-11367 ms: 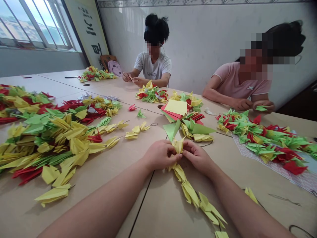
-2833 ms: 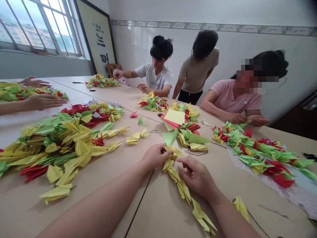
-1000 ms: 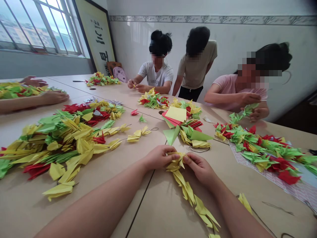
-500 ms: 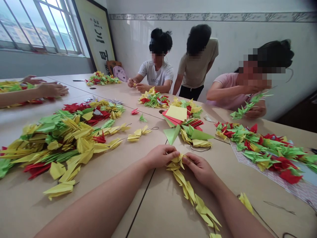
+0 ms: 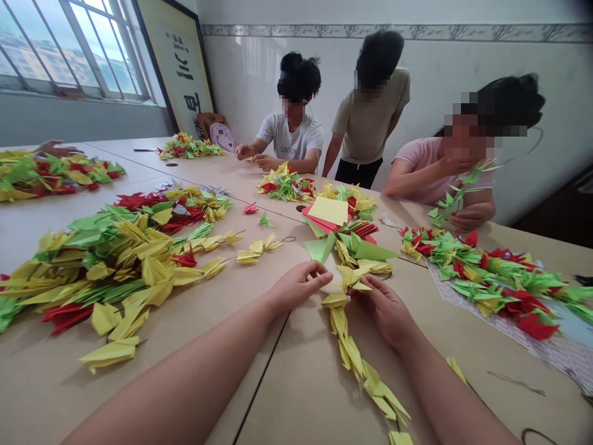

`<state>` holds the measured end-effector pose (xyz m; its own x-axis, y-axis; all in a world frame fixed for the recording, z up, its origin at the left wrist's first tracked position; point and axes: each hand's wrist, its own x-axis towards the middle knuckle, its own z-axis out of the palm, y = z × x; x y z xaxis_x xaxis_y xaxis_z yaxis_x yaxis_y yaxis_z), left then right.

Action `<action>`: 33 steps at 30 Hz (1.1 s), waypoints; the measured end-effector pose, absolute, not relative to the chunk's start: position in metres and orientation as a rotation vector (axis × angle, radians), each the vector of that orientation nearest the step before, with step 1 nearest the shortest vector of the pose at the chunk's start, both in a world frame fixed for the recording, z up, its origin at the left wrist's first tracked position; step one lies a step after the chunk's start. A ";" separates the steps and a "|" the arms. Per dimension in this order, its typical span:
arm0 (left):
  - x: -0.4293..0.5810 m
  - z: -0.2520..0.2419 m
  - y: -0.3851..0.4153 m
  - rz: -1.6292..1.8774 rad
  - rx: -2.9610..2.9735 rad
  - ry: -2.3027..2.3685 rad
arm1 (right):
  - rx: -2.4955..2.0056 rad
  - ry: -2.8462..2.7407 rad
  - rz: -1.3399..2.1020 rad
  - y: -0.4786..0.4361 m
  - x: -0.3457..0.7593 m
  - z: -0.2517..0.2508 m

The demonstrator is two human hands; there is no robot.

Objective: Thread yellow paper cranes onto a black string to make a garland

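Yellow bird chain (image 5: pixel 354 358): close to the near edge of the table (image 5: pixel 296 395), about the middle. Top end between both hands, the rest flat and running toward the near right corner.
Left hand (image 5: pixel 296 285): thumb and first finger pinched together at the tips, just beside the top bird (image 5: pixel 349 277). Too small to tell if anything thin sits between them.
Right hand (image 5: pixel 386 306): fingers closed on the top end of the chain, from below and from the right.
Big pile (image 5: pixel 115 259): yellow, green and red paper birds, toward the left edge.
Flat paper sheets (image 5: pixel 330 211): yellow on red, in the middle of the table, past the hands.
Green and red pile (image 5: pixel 486 272): along the right edge.
Person in pink shirt (image 5: pixel 430 167): at the far right edge, holding up a green chain (image 5: pixel 456 191) with both hands.
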<state>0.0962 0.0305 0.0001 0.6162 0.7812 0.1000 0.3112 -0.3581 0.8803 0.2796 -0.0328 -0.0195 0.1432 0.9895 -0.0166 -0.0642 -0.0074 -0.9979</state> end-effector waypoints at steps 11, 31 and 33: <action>0.097 -0.008 0.032 0.530 1.957 0.768 | -1.259 -1.152 1.276 -0.038 0.278 -0.012; 0.098 -0.005 0.031 0.704 2.068 0.960 | -1.337 -1.543 1.142 -0.038 0.274 -0.012; 0.098 -0.004 0.030 0.685 2.095 0.938 | -1.354 -1.548 1.101 -0.038 0.274 -0.014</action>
<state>0.0976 0.0302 -0.0038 0.5924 0.7879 0.1678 0.3996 -0.4683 0.7881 0.2740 -0.0375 -0.0139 -0.1210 0.9925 0.0173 0.3094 0.0543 -0.9494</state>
